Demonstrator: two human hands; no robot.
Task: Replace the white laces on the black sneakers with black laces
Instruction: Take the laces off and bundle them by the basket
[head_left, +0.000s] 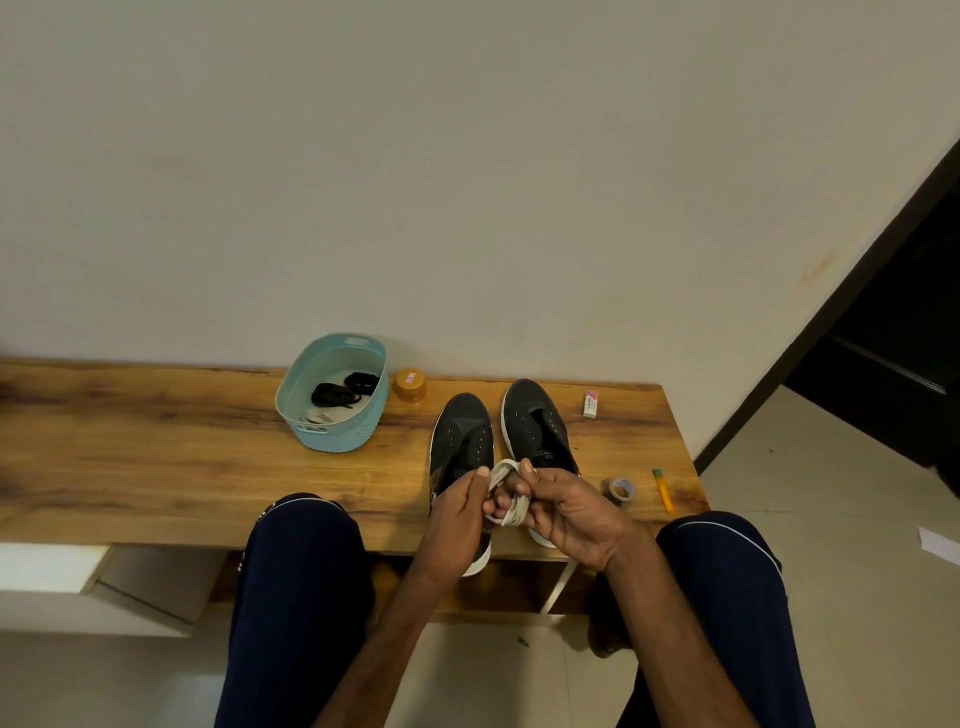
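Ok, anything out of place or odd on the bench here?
Only slightly: the heel of the sneaker nearer the basket overhangs the front edge of the bench. Otherwise nothing: left hand and right hand hold a bundled white lace.

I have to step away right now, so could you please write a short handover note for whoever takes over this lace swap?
Hands: the left hand and the right hand both grip a bundled white lace, held above the heel ends of the shoes.
Things: the black sneakers stand side by side on the wooden table, eyelets bare. The black laces lie in the blue basket, next to what looks like another white bundle.
Done: no white lace shows in either sneaker.
Left: set this lace aside, then thread the black laces into both sneakers.
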